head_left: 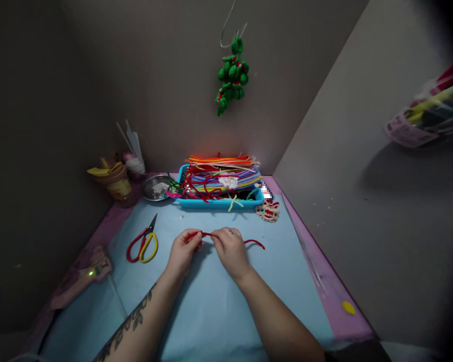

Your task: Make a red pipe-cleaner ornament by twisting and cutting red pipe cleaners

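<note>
A red pipe cleaner (pixel 254 242) runs through both hands above the blue table cover. My left hand (pixel 183 250) pinches one end of it between thumb and fingers. A short stretch shows between the hands, and my right hand (pixel 229 248) grips it there, with a loose, slightly curved tail sticking out to the right. Left of my left hand lie scissors (pixel 144 242) with one red and one yellow handle, blades pointing away from me. The parts of the pipe cleaner inside my fingers are hidden.
A blue tray (pixel 219 203) of colored pipe cleaners stands at the back, beside a metal bowl (pixel 158 188). A pink glue gun (pixel 85 279) with a green light lies at left, near a pot (pixel 117 186). A green ornament (pixel 232 75) hangs above.
</note>
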Demonstrator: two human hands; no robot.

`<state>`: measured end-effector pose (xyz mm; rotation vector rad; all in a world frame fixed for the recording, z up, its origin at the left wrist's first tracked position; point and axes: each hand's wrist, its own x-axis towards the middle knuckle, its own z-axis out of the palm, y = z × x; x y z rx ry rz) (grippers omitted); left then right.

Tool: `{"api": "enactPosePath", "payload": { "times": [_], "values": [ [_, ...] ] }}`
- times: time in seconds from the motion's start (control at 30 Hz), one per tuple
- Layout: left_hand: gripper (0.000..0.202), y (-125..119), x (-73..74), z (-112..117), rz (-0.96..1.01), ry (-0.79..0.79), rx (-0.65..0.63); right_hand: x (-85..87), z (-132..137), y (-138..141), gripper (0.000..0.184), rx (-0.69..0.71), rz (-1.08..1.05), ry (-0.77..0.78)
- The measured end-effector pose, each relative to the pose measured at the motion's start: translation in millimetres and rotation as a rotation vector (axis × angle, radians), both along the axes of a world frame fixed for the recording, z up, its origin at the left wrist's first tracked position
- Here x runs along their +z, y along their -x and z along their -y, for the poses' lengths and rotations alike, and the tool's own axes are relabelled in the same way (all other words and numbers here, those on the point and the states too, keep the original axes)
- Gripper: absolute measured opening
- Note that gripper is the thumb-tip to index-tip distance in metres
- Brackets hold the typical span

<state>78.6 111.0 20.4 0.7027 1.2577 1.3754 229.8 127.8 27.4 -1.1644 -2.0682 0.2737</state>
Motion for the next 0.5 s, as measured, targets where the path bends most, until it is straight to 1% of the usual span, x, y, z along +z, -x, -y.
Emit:
{"api": "enactPosePath", "payload": {
  "times": [0.1, 0.2, 0.37, 0.5],
  "values": [
    [0.038, 2, -0.5, -2, -0.070, -0.052, 0.037, 0.9, 0, -1, 0.014, -0.017, 0.001, -0.018],
    [0.037, 3, 3.2, 0, -0.113, -0.113, 0.058, 1.0, 0, -2, 0.014, -0.020, 0.000, -0.033],
    [0.027, 3, 9.0, 6, -0.242, -0.196, 0.102, 2.0, -1, -3, 0.014, -0.030, 0.006, -0.039],
    [0.020, 5, 10.3, 11, -0.398, -0.268, 0.180, 2.7, -2, -3, 0.014, -0.040, 0.031, -0.022]
  ]
}}
